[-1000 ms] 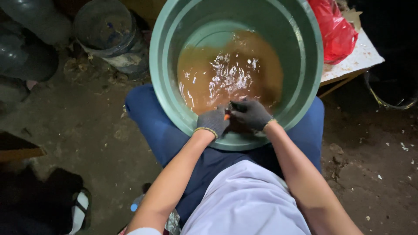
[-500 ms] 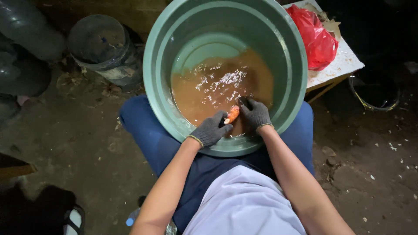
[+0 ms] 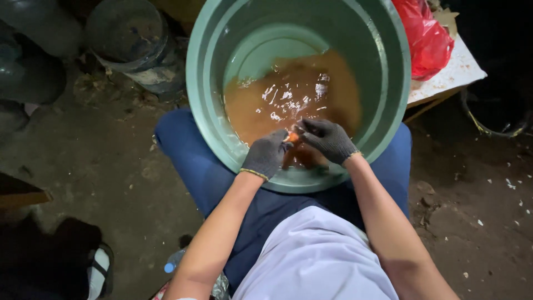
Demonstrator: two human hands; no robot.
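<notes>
A big green plastic tub [image 3: 211, 111] rests tilted between my knees, holding muddy brown water [image 3: 294, 94]. Both my hands wear dark grey knit gloves and meet at the tub's near side, at the water's edge. My left hand [image 3: 266, 154] and my right hand [image 3: 328, 140] close together on a small orange object [image 3: 292, 137]; only a sliver of it shows between the fingers. What the orange thing is cannot be told.
A red plastic bag [image 3: 427, 39] lies on a white board [image 3: 455, 75] at the right. A dark round bucket [image 3: 127, 39] stands at the upper left on the dirt floor. A sandal [image 3: 100, 269] and a bottle cap [image 3: 170, 268] lie at the lower left.
The hands stay at the tub's near edge, working the orange object; it showed more half a second ago and is now mostly covered by the gloves. The water surface ripples.
</notes>
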